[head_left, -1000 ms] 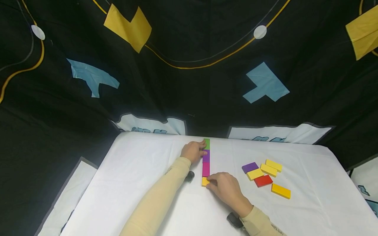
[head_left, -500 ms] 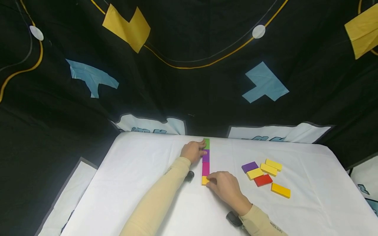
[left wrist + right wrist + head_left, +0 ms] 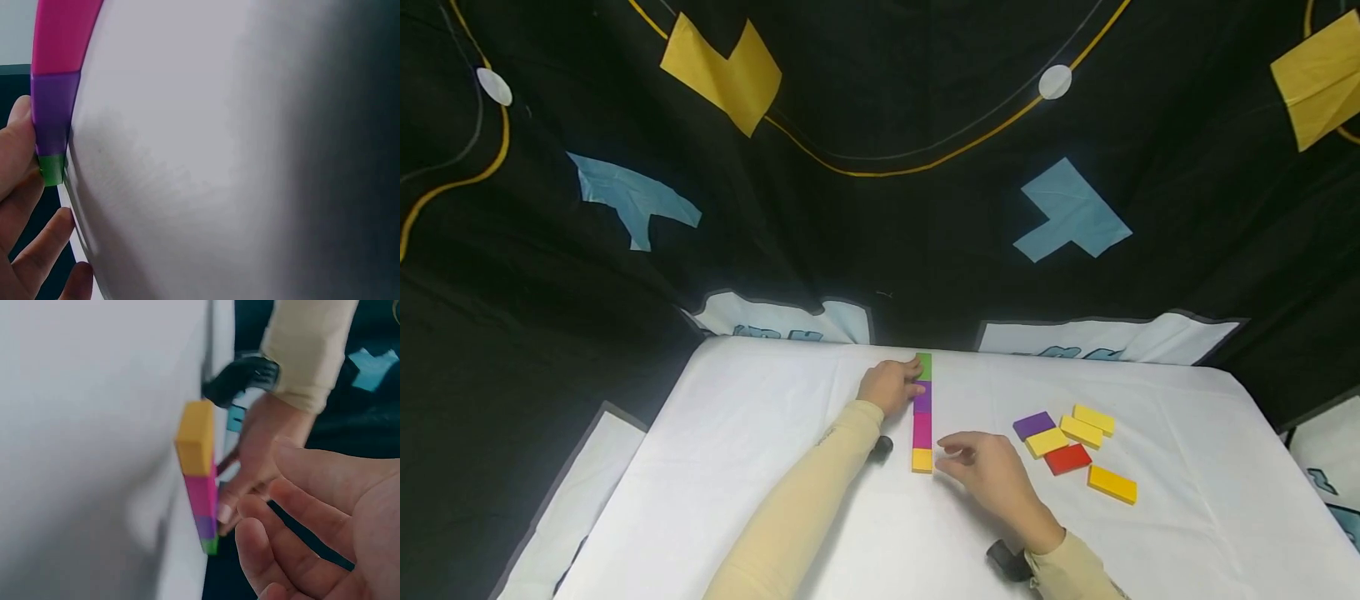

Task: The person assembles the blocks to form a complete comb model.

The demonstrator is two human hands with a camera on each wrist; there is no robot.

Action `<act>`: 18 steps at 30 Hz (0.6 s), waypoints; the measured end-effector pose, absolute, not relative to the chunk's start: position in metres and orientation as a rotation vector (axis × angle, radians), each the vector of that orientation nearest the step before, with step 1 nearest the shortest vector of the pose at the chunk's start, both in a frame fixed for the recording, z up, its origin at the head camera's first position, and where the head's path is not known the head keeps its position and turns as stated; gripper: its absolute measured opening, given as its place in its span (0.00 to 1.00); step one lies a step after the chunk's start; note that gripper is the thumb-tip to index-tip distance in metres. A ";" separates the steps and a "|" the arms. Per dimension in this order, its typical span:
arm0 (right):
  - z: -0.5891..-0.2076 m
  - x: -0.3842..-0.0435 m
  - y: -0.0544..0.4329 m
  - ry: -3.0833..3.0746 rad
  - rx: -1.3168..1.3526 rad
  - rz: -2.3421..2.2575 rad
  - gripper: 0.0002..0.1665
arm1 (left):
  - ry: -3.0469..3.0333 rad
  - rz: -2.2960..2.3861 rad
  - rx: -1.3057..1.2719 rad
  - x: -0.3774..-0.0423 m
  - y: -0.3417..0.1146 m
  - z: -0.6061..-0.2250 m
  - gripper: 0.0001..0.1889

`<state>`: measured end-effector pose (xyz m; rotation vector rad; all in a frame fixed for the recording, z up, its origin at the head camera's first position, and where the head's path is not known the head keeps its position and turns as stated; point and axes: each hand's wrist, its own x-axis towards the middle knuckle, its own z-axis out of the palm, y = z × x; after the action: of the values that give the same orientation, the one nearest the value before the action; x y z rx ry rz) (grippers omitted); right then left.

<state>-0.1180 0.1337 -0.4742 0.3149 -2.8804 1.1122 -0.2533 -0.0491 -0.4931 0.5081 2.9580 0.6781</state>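
A straight row of flat blocks runs toward the far table edge: a green block (image 3: 924, 367), a purple block (image 3: 922, 397), a magenta block (image 3: 922, 431) and a yellow-orange block (image 3: 922, 461) nearest me. My left hand (image 3: 883, 386) rests against the row's left side, thumb at the purple block (image 3: 55, 112) and index finger by the green block (image 3: 52, 170). Just right of the yellow-orange block (image 3: 195, 437), my right hand (image 3: 992, 479) holds nothing; its thumb and fingers are parted and loosely bent.
On the right of the white table (image 3: 1210, 533) lie another purple block (image 3: 1034, 426), a red block (image 3: 1067, 459), a separate orange-yellow block (image 3: 1112, 484) and several pale yellow blocks (image 3: 1082, 432). A black patterned cloth (image 3: 880, 242) hangs behind the far edge.
My right hand has let go of the yellow-orange block and drawn back a little to the right. That block had shifted slightly toward the magenta one. The left hand stays put.
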 end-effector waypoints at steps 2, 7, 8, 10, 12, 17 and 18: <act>-0.469 -0.117 0.139 -2.886 0.261 1.117 0.16 | 2.954 0.675 0.508 -0.253 -0.049 -0.493 0.25; -0.458 -0.119 0.155 -2.904 0.145 1.094 0.20 | 2.950 0.674 0.509 -0.253 -0.049 -0.492 0.25; -0.457 -0.120 0.158 -2.900 0.131 1.086 0.21 | 2.949 0.675 0.508 -0.253 -0.049 -0.492 0.25; -0.455 -0.122 0.165 -2.882 0.122 1.082 0.21 | 2.947 0.672 0.504 -0.253 -0.049 -0.492 0.25; -0.454 -0.123 0.172 -2.856 0.127 1.079 0.22 | 2.947 0.671 0.502 -0.253 -0.049 -0.493 0.25; -0.454 -0.126 0.189 -2.795 0.140 1.098 0.23 | 2.947 0.663 0.503 -0.253 -0.049 -0.494 0.26; -0.454 -0.127 0.192 -2.790 0.130 1.105 0.24 | 2.947 0.664 0.503 -0.253 -0.049 -0.494 0.26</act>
<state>-0.1268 0.1920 -0.4541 0.1296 -2.7899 1.1052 -0.2534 -0.0489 -0.4935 0.5031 2.9471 0.6636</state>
